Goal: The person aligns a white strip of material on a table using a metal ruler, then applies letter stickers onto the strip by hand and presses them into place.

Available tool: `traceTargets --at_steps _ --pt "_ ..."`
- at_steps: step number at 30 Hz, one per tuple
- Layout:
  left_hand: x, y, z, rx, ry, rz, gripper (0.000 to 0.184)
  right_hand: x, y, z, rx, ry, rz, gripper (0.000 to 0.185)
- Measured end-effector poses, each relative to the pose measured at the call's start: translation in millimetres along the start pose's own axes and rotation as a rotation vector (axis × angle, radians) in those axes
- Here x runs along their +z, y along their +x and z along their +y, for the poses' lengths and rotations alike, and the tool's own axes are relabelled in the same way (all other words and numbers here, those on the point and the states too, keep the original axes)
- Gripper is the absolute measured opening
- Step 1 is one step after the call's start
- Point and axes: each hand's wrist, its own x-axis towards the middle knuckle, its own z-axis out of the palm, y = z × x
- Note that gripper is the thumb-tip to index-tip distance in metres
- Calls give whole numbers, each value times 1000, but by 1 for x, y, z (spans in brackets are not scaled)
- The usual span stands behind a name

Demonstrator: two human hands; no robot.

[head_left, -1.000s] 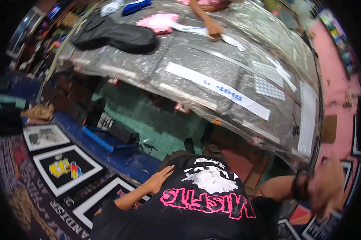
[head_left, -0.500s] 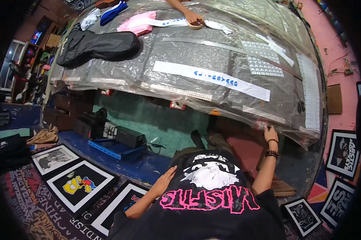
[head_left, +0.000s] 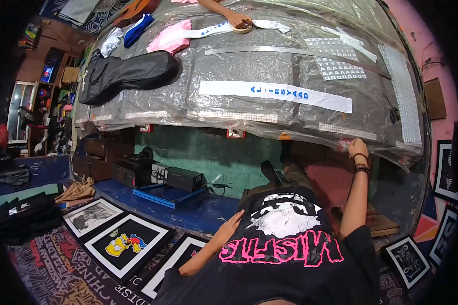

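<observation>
While my left hand (head_left: 233, 222) lies flat against my shirt (head_left: 282, 226), my right hand (head_left: 358, 148) curls at the tabletop's (head_left: 239, 68) near edge; pinching what, I can't tell.

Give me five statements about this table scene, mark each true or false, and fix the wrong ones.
1. The right hand is at the table's near edge. True.
2. The near white strip has red letters. False: its letters are blue.
3. Another person's hand is on the tape roll. True.
4. The left hand holds the tape roll. False: that hand lies against the black shirt.
5. The black case lies left of the near white strip. True.
</observation>
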Motion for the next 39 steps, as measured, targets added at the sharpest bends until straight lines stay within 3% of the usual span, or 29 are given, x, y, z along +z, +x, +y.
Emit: traceTargets --at_steps 3,5,7,10,12,19,25,30,33,36,39 --pt "-5 2 16 -68 7 29 56 -1 0 -6 42 4 -37 20" --pt "23 -2 -17 -26 52 74 56 5 1 -6 57 -6 -32 20" --pt "33 -4 -30 12 94 124 55 14 2 0 -22 -53 101 19" --pt "32 -2 -23 47 107 153 55 17 4 1 -17 -25 125 23" --pt "28 1 -15 4 180 77 55 15 4 -2 18 8 109 33" --pt "28 0 -13 8 45 127 55 -2 -7 -15 93 50 9 34" --pt "26 -1 -16 68 134 86 53 7 -4 -8 50 50 94 34" --pt "16 1 -1 -50 15 74 52 0 -8 -14 74 64 55 33" --pt "5 2 12 22 -7 103 52 2 -7 -12 59 57 82 34" --pt "22 1 -21 101 200 66 54 -1 -10 -14 67 72 75 35" --pt "23 -8 -22 99 218 59 54 2 -6 -12 74 80 74 37"
